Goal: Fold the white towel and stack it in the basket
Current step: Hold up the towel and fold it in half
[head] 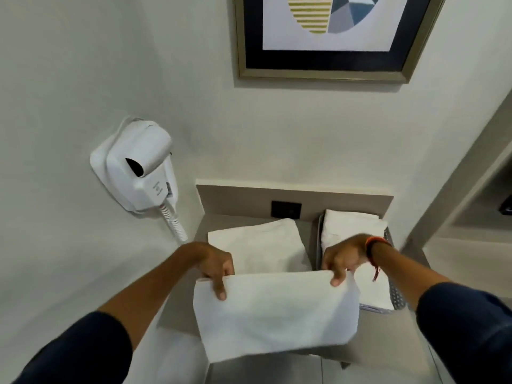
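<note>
A white towel (277, 314) hangs folded in front of me, held up by its top edge above the counter. My left hand (216, 266) pinches the top left corner. At the top right corner, my right hand (342, 257) grips the edge, an orange band on its wrist. Behind the right hand stands a grey mesh basket (396, 295) with folded white towels (352, 228) inside. Its lower part is hidden by the held towel.
More white towels (257, 245) lie in a pile on the beige counter (388, 336) left of the basket. A wall-mounted hair dryer (138, 164) with a coiled cord is at the left. A dark socket (286, 209) sits in the backsplash. A framed picture (332, 37) hangs above.
</note>
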